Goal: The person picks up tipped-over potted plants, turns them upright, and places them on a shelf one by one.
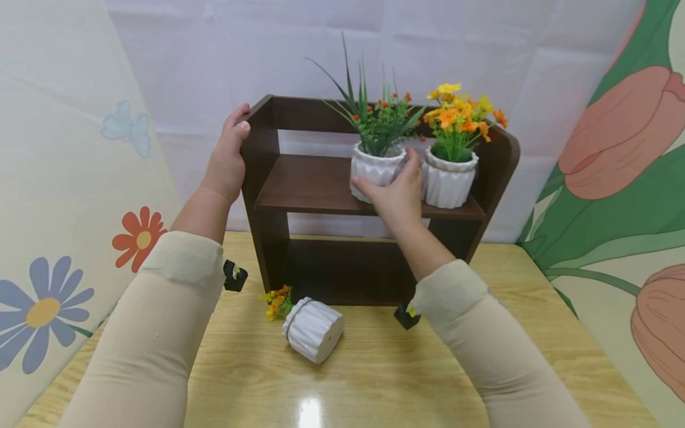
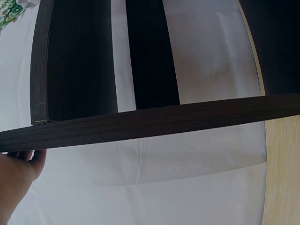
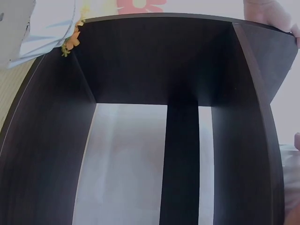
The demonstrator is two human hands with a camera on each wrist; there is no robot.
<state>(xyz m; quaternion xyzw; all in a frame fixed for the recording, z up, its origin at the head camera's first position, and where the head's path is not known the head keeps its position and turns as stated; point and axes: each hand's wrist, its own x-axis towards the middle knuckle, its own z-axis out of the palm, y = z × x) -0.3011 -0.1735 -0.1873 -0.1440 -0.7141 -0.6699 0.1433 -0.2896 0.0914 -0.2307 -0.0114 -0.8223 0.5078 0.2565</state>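
1. The right hand is curled round the near side of the white ribbed pot with the green spiky plant, which stands on the middle board of the dark wooden shelf, just left of a second ribbed pot with orange and yellow flowers. The two pots stand close together; whether they touch I cannot tell.
2. The left hand clasps the upper left side panel of the shelf, thumb on the front edge and fingers wrapped behind it.
3. The held pot looks like glazed ceramic: stiff, smooth and probably brittle, so it would likely chip if knocked against its neighbour or the board. The ribs should give the fingers some purchase on an otherwise slippery surface.
4. The foliage seems artificial and light, so most of the weight probably sits low in the pot. The body of the pot is the place to take hold; the stems look too thin and springy to lift by.
5. A third ribbed pot lies tipped on its side on the desk, near the foot of the shelf, its orange and yellow flowers pointing left and far. Being round, it may roll when nudged.
6. The shelf looks rigid and fairly light, likely to shift without the left hand's hold.
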